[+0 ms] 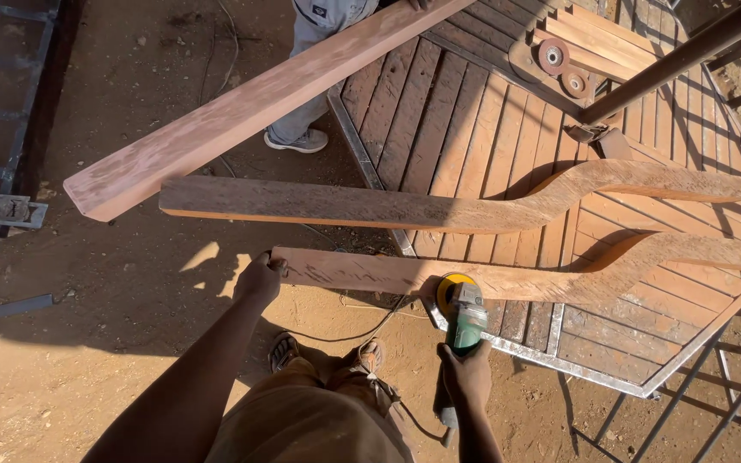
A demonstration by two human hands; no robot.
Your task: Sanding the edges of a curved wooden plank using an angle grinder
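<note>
Beside my left hand, clamped on the plank end, my right hand grips the grinder mid-length.

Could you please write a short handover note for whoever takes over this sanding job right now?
Left hand: grips the free end of the nearest curved wooden piece.
Right hand: holds the green angle grinder, disc against that piece's near edge.
A second curved piece lies beyond on the slatted table; another person holds a long plank.
Sanding progress cannot be judged.
</note>
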